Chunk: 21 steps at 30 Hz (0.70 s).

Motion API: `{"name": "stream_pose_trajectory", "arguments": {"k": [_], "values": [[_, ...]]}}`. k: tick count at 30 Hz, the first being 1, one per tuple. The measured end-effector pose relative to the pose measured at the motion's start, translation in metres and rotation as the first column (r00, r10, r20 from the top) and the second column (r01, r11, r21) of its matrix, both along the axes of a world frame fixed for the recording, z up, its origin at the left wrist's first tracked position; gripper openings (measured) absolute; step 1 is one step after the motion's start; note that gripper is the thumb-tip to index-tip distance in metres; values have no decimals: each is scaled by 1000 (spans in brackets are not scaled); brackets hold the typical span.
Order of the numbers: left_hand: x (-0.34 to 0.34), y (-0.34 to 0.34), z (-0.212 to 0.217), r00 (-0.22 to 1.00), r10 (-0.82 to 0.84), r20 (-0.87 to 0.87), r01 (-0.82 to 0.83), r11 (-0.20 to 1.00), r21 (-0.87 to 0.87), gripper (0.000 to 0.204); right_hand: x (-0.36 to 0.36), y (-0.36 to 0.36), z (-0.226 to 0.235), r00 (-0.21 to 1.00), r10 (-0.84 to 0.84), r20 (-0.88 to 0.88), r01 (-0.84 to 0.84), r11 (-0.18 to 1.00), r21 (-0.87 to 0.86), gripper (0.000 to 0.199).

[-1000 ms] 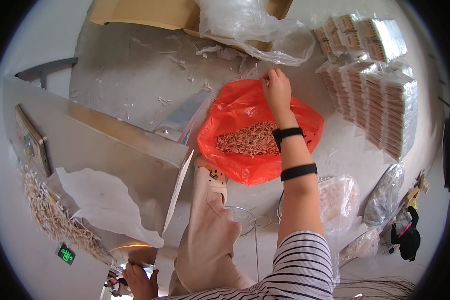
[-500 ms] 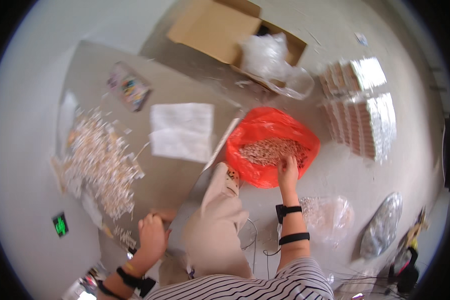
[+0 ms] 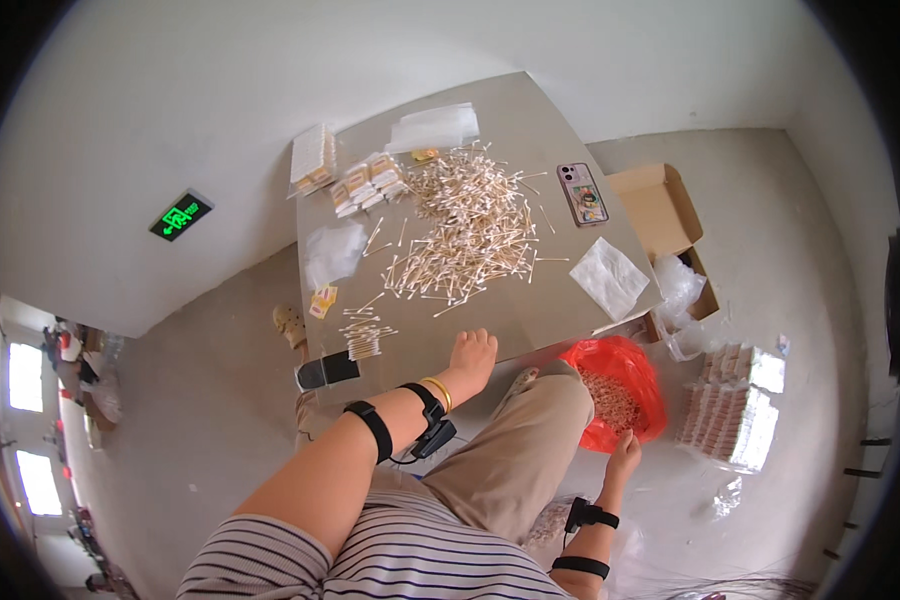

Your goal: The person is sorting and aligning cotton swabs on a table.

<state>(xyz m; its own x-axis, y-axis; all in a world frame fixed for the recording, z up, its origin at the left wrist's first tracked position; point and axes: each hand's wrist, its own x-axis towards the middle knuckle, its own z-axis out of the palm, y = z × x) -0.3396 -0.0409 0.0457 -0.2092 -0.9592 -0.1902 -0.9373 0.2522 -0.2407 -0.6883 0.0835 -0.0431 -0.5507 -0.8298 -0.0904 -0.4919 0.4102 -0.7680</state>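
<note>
My left hand (image 3: 473,362) rests on the table's near edge with its fingers curled under; whatever they hold, if anything, is hidden. Just to its left lies a small row of cotton swabs (image 3: 366,338), laid side by side. A large loose heap of cotton swabs (image 3: 475,235) spreads beyond the hand. My right hand (image 3: 624,456) is at the near rim of a red plastic bag (image 3: 650,385) beside the table, its fingers drawn together. What they pinch is too small to make out. Many small pinkish-brown pieces (image 3: 610,400) fill the bag.
On the table (image 3: 530,325) are a phone (image 3: 582,194), a white cloth (image 3: 610,278), packed swabs (image 3: 370,183), clear bags (image 3: 335,253) and a black pad (image 3: 328,371). Right of it stand an open carton (image 3: 660,205) and stacked wrapped packs (image 3: 735,405). My knee (image 3: 540,410) is beside the red bag.
My view has swung left, bringing the whole table into sight. My right hand has drawn back from over the bag's contents to its near rim. My left hand remains at the table edge.
</note>
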Motion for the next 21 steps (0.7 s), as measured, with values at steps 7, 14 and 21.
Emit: {"name": "stream_pose_trajectory", "arguments": {"k": [7,14,21], "values": [[60,93,24,737,-27,-675,74,996,41,19,5,28,52,958,-63,279,94,990,-100,35],[195,194,39,493,120,-862,-236,972,1,15,142,-28,144,923,249,292,-178,952,-249,56],[269,222,61,410,224,-884,-549,835,-43,11,289,-46,166,667,597,445,-638,767,-73,38]]}}
